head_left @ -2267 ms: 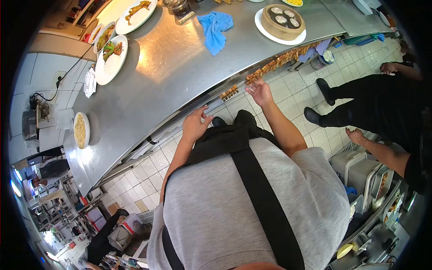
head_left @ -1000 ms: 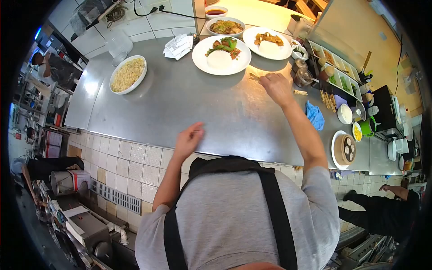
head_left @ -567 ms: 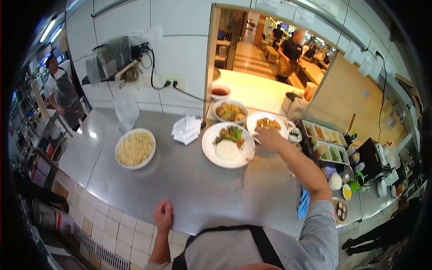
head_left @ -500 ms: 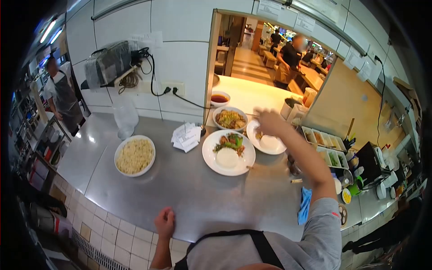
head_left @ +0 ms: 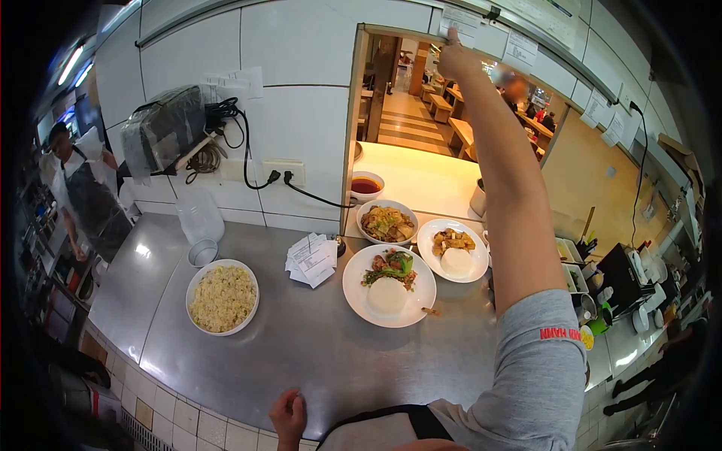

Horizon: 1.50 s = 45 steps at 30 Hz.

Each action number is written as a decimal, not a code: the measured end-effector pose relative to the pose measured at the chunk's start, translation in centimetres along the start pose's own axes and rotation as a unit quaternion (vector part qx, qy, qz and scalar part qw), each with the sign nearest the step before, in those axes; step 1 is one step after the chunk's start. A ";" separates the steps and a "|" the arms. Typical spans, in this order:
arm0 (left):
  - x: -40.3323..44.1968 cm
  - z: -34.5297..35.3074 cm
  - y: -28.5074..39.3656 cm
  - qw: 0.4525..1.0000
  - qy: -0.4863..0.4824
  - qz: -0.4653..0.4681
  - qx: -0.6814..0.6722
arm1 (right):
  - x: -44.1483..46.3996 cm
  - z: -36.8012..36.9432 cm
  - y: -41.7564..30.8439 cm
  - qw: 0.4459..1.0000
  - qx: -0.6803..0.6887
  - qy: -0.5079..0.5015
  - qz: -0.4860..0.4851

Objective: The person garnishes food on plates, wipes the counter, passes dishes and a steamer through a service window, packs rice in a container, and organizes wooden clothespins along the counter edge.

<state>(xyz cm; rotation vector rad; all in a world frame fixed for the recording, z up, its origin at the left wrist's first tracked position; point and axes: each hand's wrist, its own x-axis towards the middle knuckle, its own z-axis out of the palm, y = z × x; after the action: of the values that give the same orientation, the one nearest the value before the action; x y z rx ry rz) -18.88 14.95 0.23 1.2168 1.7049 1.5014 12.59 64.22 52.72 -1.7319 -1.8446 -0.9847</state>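
Observation:
My right hand (head_left: 456,62) is raised to the top of the serving window, its fingers drawn together at the lower edge of a printed paper slip (head_left: 460,24). One digit lies over the slip; the others are mostly hidden. Low at the counter's front edge is my left hand (head_left: 289,415), loosely curled with nothing visible in it. A white plate with rice and greens (head_left: 387,296) has a small wooden peg (head_left: 430,311) at its right rim. Behind stand a plate with rice and brown pieces (head_left: 457,263) and a bowl of topped food (head_left: 387,222).
A bowl of fried rice (head_left: 222,298) stands left on the steel counter (head_left: 301,353), near loose paper slips (head_left: 312,259). A bowl of red sauce (head_left: 366,186) is by the window. More slips (head_left: 520,50) hang above. A person in an apron (head_left: 90,195) stands far left.
My right hand has risen from above the plates to the hanging slip. Earlier it held a small wooden piece over the counter. The view has tilted upward, and my left hand stays low.

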 end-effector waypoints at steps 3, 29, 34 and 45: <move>-0.1 0.0 -0.8 1.000 -0.007 0.001 0.001 | -2.2 3.3 -0.7 0.994 0.007 0.102 -0.041; 27.0 14.4 10.7 0.976 0.015 0.215 0.039 | -70.5 -4.6 5.8 0.886 0.307 -0.346 -0.027; 36.0 17.6 6.7 0.976 0.049 0.206 0.048 | -77.2 -5.0 8.1 0.933 0.185 -0.307 0.001; 36.8 17.4 -7.7 0.994 -0.081 -0.077 -0.018 | -76.8 -6.2 8.8 0.929 0.227 -0.288 0.049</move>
<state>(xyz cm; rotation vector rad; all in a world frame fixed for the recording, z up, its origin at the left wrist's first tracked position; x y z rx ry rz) -21.87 55.86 -5.36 1.1285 1.6198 1.3003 30.44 7.36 3.10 -1.8982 -2.0750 0.0320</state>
